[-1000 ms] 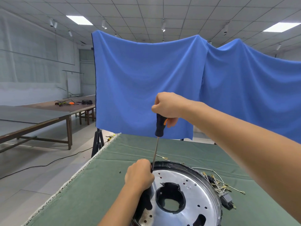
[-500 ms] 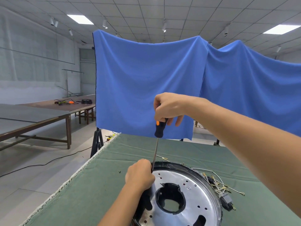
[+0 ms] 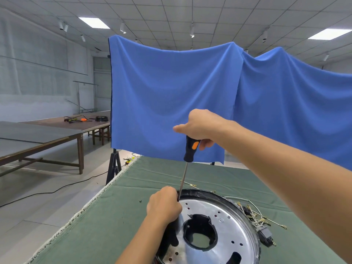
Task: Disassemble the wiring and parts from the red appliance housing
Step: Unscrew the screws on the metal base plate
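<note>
A round appliance housing [image 3: 219,221] lies on the green table, its silver metal plate with a black-rimmed centre hole facing up. My left hand [image 3: 163,204] grips the housing's near-left rim. My right hand [image 3: 200,126] holds the top of a black and orange screwdriver [image 3: 190,149]. The screwdriver stands nearly upright, and its thin shaft runs down to the rim right beside my left hand. The tip is hidden behind that hand. A bundle of loose wires with terminals and a black relay [image 3: 264,235] lies at the housing's right side.
The green cloth table [image 3: 114,216] has its left edge close to the housing. A small screw [image 3: 140,201] lies on the cloth left of my left hand. A blue cloth backdrop [image 3: 171,96] hangs behind the table. Wooden tables stand far left.
My right hand has shifted its fingers on the screwdriver handle, turning around it. The screwdriver stays upright in the same spot. My left hand has not moved.
</note>
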